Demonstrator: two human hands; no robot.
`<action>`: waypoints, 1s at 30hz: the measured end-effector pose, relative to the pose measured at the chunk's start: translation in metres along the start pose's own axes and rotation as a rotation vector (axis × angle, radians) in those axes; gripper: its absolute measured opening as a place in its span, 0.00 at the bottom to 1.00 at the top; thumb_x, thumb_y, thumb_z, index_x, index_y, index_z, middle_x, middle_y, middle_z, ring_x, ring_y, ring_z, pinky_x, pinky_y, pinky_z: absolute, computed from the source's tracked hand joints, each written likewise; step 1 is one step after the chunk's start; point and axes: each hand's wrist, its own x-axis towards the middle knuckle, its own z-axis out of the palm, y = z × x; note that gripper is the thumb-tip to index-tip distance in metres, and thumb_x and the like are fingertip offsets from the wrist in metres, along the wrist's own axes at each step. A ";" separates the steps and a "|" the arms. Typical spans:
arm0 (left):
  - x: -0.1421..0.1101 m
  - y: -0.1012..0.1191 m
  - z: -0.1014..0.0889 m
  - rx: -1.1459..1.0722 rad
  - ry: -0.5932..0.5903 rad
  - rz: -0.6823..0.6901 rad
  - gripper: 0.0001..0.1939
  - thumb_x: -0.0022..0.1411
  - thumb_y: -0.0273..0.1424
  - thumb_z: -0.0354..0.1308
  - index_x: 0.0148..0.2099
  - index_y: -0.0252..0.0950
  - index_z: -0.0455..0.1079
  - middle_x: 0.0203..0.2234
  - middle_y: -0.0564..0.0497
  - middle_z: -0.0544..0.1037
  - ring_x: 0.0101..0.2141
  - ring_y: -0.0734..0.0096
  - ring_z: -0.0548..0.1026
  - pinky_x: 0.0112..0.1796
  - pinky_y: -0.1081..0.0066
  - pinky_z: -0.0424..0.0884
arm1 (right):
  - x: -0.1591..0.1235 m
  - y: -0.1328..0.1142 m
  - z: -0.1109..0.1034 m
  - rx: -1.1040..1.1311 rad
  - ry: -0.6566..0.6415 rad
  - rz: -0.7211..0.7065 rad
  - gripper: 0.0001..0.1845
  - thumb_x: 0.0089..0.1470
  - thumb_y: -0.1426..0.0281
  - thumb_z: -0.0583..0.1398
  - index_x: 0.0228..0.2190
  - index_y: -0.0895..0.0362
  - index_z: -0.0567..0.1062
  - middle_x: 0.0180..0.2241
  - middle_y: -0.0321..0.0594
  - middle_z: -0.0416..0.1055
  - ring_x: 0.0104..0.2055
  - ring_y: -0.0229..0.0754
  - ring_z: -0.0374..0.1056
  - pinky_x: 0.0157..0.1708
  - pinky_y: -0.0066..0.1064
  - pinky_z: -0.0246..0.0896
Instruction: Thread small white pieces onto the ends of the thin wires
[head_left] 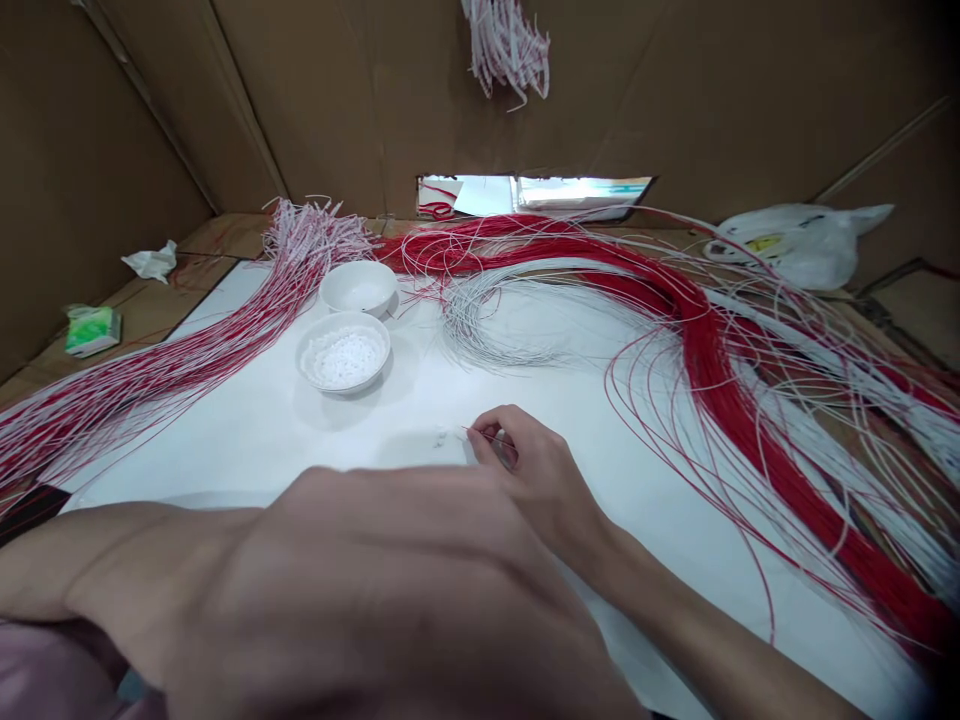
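Note:
My right hand (529, 465) is low over the white work surface, thumb and fingertips pinched on a thin red wire (486, 434). Just left of its fingertips lie a few tiny white pieces (441, 438). Close to the camera, the back of my left hand (375, 580) fills the lower middle, blurred, its fingers out of sight. Beyond the hands, a white bowl (304, 370) holds many small white pieces. Touching it from behind is a second white bowl (358, 275) with little or nothing visible inside.
A thick bundle of red wires (705, 350) curves down the right side, with loose white wires (487, 335) beside it. Red wires with white ends (247, 330) spread across the left. Cardboard walls (337, 110) surround the surface. A plastic bag (810, 245) sits back right.

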 end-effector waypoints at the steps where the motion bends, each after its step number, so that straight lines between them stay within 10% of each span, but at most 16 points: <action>1: 0.006 -0.006 0.003 -0.004 -0.036 -0.011 0.07 0.63 0.32 0.58 0.41 0.46 0.77 0.28 0.49 0.81 0.27 0.65 0.77 0.25 0.67 0.75 | 0.000 -0.001 -0.001 0.002 -0.011 0.001 0.07 0.59 0.72 0.54 0.31 0.56 0.71 0.30 0.38 0.71 0.31 0.41 0.66 0.30 0.32 0.58; 11: -0.012 -0.132 0.039 0.318 -0.111 -0.255 0.10 0.65 0.26 0.52 0.47 0.35 0.71 0.39 0.46 0.76 0.40 0.66 0.74 0.41 0.66 0.72 | -0.004 -0.002 0.002 -0.023 0.068 -0.048 0.05 0.59 0.75 0.56 0.32 0.57 0.70 0.31 0.36 0.69 0.33 0.38 0.66 0.34 0.31 0.58; 30: 0.004 -0.126 0.035 0.004 -0.012 -0.428 0.06 0.61 0.32 0.60 0.37 0.36 0.77 0.34 0.48 0.80 0.34 0.69 0.76 0.35 0.71 0.71 | -0.009 -0.011 -0.002 0.128 0.118 -0.106 0.04 0.59 0.74 0.56 0.32 0.56 0.71 0.32 0.35 0.72 0.28 0.34 0.65 0.28 0.28 0.59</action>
